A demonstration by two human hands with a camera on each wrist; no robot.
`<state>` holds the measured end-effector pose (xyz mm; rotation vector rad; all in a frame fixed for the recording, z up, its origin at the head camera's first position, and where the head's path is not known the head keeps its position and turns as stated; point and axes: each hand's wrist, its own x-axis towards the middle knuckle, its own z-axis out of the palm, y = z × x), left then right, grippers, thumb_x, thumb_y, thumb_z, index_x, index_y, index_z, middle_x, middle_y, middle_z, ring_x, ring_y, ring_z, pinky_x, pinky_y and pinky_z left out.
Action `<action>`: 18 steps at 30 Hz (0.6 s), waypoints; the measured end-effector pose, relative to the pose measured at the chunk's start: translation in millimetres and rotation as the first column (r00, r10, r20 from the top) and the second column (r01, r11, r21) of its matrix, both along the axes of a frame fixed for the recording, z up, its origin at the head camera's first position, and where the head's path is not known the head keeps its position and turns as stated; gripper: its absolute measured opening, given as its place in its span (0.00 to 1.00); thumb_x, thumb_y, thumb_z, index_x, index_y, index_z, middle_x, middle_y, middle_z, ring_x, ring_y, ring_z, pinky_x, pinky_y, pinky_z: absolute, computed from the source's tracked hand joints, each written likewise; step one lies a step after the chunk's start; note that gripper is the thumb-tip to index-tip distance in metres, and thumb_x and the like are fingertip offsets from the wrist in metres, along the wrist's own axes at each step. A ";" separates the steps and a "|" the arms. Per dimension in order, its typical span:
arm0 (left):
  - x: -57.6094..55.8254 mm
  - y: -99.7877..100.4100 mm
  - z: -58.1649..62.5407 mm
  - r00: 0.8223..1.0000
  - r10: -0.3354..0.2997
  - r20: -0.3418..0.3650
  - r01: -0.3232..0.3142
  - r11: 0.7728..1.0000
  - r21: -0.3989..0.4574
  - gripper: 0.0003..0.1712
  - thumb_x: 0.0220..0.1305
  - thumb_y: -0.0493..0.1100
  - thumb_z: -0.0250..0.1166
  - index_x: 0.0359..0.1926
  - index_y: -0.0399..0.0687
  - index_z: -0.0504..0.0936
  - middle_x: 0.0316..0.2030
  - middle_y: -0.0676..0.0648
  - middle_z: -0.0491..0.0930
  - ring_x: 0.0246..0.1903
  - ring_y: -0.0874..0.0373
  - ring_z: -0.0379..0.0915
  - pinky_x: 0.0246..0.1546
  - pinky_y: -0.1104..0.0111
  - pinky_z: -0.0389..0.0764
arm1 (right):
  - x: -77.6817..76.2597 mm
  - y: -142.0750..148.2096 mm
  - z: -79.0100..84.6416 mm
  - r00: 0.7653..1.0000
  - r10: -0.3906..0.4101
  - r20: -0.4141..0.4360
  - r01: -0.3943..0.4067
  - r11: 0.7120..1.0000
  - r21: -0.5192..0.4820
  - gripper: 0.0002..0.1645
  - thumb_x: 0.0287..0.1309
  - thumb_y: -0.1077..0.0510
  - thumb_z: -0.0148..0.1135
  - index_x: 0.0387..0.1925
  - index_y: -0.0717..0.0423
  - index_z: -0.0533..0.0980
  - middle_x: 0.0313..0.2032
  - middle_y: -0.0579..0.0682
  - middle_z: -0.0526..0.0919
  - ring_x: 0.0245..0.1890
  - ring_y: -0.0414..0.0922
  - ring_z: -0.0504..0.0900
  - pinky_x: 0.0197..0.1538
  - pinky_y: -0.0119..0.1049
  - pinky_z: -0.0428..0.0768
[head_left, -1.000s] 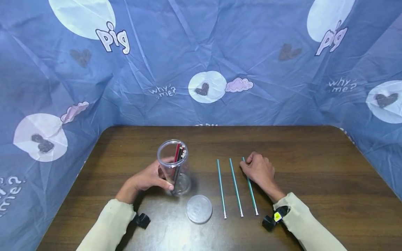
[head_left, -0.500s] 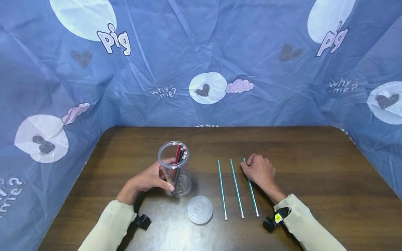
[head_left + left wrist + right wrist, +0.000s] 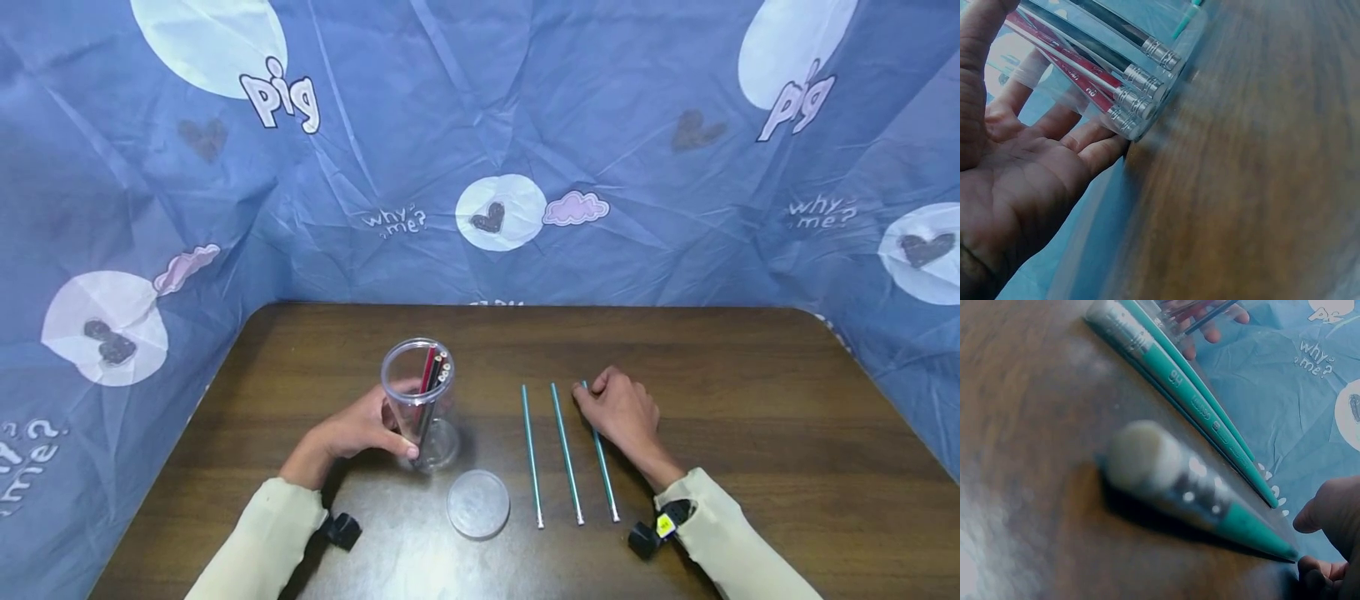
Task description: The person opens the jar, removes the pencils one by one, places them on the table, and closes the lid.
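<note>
Pencil in teal (image 3: 605, 477) lies rightmost on the surface (image 3: 750, 400), far end pinched by the right hand (image 3: 621, 408); likely light, stiff, apt to roll, best held mid-shaft. Left hand (image 3: 363, 425) grips the clear plastic cup (image 3: 412, 402).

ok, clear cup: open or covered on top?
Open: nothing covers the clear cup, pencils show inside; a round, lid-like disc lies apart on the table.

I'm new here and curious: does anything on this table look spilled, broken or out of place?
No, nothing on the table looks spilled or broken. The green pencils lie in a tidy row, the lid lies flat, and the other pencils lean inside the cup. Only the backdrop looks untidy, being creased.
</note>
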<state>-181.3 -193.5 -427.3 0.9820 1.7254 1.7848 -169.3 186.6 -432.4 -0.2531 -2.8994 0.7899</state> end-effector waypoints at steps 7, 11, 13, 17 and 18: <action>-0.2 1.5 -1.8 1.000 -0.007 0.014 0.007 1.000 0.008 0.44 0.45 0.29 0.77 0.66 0.46 0.71 0.60 0.20 0.69 0.60 0.37 0.72 0.62 0.61 0.73 | 0.8 -0.1 -1.0 1.000 0.014 0.011 -0.014 1.000 0.007 0.29 0.55 0.29 0.62 0.30 0.51 0.75 0.23 0.46 0.79 0.26 0.49 0.78 0.27 0.42 0.70; -0.8 1.6 -1.7 1.000 -0.008 0.020 0.008 1.000 0.008 0.44 0.45 0.29 0.77 0.66 0.48 0.71 0.60 0.20 0.68 0.61 0.36 0.70 0.62 0.61 0.72 | 0.5 -0.5 0.0 1.000 0.010 0.018 -0.010 1.000 0.007 0.30 0.55 0.28 0.62 0.29 0.52 0.75 0.22 0.47 0.79 0.25 0.49 0.77 0.27 0.41 0.69; -0.4 1.3 -1.4 1.000 0.001 0.029 -0.001 1.000 0.003 0.44 0.45 0.29 0.77 0.65 0.51 0.72 0.60 0.21 0.68 0.61 0.37 0.71 0.62 0.62 0.72 | 0.6 -0.7 0.4 1.000 0.009 0.021 -0.009 1.000 0.004 0.30 0.55 0.29 0.62 0.29 0.52 0.75 0.22 0.47 0.79 0.25 0.49 0.77 0.27 0.41 0.69; 0.3 0.1 -1.7 1.000 0.002 0.029 -0.002 1.000 0.005 0.44 0.45 0.28 0.76 0.65 0.52 0.72 0.60 0.21 0.69 0.60 0.40 0.72 0.62 0.62 0.72 | 0.4 -0.9 0.6 1.000 0.011 0.028 -0.011 1.000 -0.001 0.30 0.55 0.29 0.62 0.29 0.52 0.75 0.22 0.47 0.79 0.26 0.49 0.77 0.28 0.41 0.69; 0.5 -0.4 -1.6 1.000 0.005 0.028 -0.005 1.000 0.004 0.44 0.45 0.29 0.76 0.65 0.52 0.72 0.59 0.22 0.70 0.59 0.41 0.73 0.61 0.63 0.73 | 0.2 -0.9 0.6 0.999 0.013 0.029 -0.013 1.000 -0.002 0.30 0.55 0.29 0.62 0.29 0.52 0.75 0.22 0.47 0.79 0.26 0.49 0.77 0.28 0.40 0.69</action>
